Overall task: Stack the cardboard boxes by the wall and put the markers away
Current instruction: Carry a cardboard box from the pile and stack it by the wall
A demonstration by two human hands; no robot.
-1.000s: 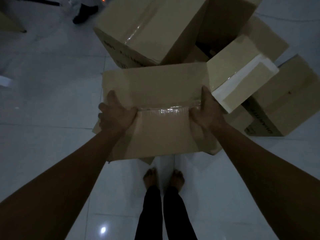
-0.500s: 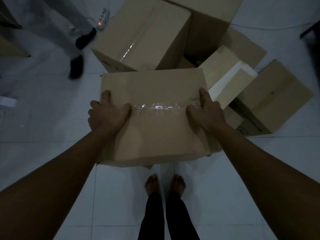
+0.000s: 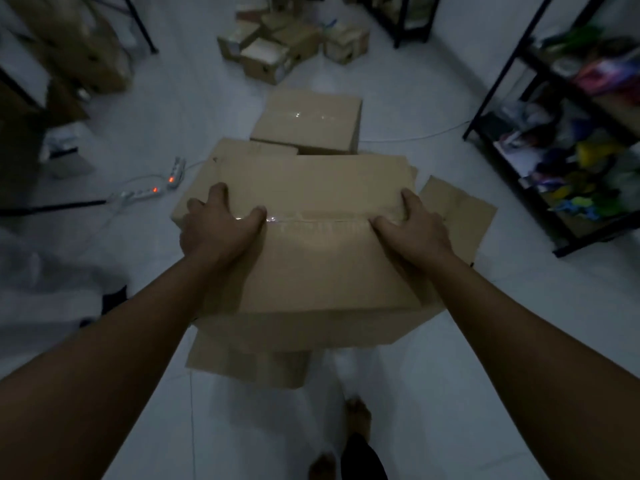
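I hold a large brown cardboard box in front of me, its taped seam across the top. My left hand grips its left side and my right hand grips its right side, thumbs on the tape. A loose flap sticks out at its right. Another taped cardboard box lies on the floor just beyond. No markers can be made out in this dim view.
Small cartons are piled at the far end. A black shelf rack with colourful items stands on the right. Two power strips with cables lie on the white tiled floor at left. More boxes stand at far left.
The view has swung away from the pile of boxes to a room aisle. Both hands keep their grip and the box has come along, held higher.
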